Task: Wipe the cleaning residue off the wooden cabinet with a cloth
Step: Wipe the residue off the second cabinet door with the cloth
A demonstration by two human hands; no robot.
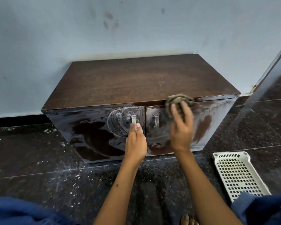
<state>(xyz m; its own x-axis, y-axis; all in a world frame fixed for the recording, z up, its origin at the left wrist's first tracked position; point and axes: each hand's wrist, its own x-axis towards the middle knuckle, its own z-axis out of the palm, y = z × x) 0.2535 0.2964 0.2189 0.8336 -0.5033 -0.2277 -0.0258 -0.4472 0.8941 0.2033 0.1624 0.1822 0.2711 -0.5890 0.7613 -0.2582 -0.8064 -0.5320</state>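
Observation:
A low dark wooden cabinet point(136, 82) stands against the blue wall, with two front doors streaked with whitish cleaning residue. My left hand point(135, 141) grips the metal handle point(133, 119) of the left door. My right hand point(181, 127) presses a crumpled grey-brown cloth point(178, 100) against the upper edge of the right door, beside that door's handle point(156, 120). Circular residue smears point(118, 122) ring the left handle.
A white perforated plastic basket point(237, 174) lies on the dark speckled floor at the right. A dark panel point(266, 82) leans in from the right past the cabinet. Blue clothing over my knees fills both lower corners, and toes show at the bottom edge.

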